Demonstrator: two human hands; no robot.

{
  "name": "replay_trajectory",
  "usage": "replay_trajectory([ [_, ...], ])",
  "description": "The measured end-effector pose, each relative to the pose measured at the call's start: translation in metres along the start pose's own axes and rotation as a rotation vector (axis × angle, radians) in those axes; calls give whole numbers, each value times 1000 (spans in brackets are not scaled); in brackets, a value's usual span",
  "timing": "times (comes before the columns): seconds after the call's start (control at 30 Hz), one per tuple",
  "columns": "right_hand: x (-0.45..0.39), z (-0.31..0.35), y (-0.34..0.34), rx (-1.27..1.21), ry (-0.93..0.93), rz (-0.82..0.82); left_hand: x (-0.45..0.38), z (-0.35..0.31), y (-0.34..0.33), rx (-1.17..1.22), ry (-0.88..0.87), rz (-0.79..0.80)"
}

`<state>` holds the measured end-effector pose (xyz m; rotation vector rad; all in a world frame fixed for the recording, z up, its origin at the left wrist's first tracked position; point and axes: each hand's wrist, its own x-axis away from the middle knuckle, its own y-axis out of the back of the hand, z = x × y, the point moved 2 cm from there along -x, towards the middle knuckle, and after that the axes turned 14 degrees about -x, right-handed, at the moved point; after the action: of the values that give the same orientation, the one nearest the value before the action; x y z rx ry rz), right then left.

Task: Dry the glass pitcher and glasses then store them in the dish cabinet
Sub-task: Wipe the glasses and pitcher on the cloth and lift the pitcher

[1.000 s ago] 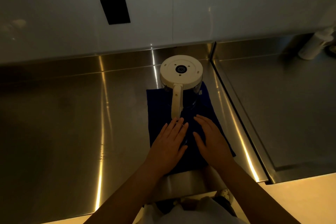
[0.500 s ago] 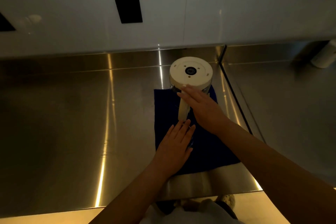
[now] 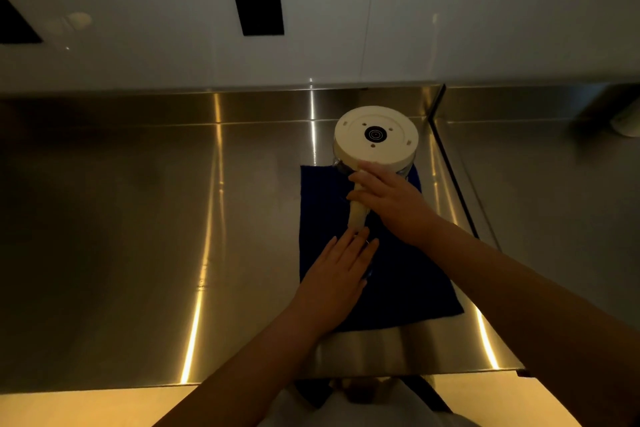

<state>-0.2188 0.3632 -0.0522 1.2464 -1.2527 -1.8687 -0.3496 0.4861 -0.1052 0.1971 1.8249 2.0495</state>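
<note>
The glass pitcher [image 3: 375,137] stands upside down on a dark blue cloth [image 3: 398,281], its cream base facing up and its cream handle pointing toward me. My right hand [image 3: 388,201] grips the upper part of the handle, fingers wrapped around it. My left hand [image 3: 341,274] lies flat on the cloth just below the handle's end, fingers straight. No drinking glasses are in view.
The cloth lies on a stainless steel counter [image 3: 138,236] backed by a white wall [image 3: 173,10] with a black rectangular outlet [image 3: 259,10]. A seam [image 3: 450,163] runs right of the pitcher. A white bottle [image 3: 627,123] shows partly at the far right.
My right hand left the cloth, reached forward and took hold of the pitcher's handle. My left hand stayed flat on the cloth.
</note>
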Motion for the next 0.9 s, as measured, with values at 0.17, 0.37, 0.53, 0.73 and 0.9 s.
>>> replay_trajectory([
  [0.17,3,-16,11,1,148,-15,-1,-2,-1,-47,7,11],
  [0.37,31,-41,25,-68,229,2,1,-2,6,-79,20,38],
  [0.53,49,-44,28,-43,257,29,0,-4,5,-97,40,97],
  [0.73,54,-36,19,-8,261,101,0,-13,9,-4,131,107],
  [0.9,55,-25,19,22,240,68,-10,-21,22,9,207,197],
])
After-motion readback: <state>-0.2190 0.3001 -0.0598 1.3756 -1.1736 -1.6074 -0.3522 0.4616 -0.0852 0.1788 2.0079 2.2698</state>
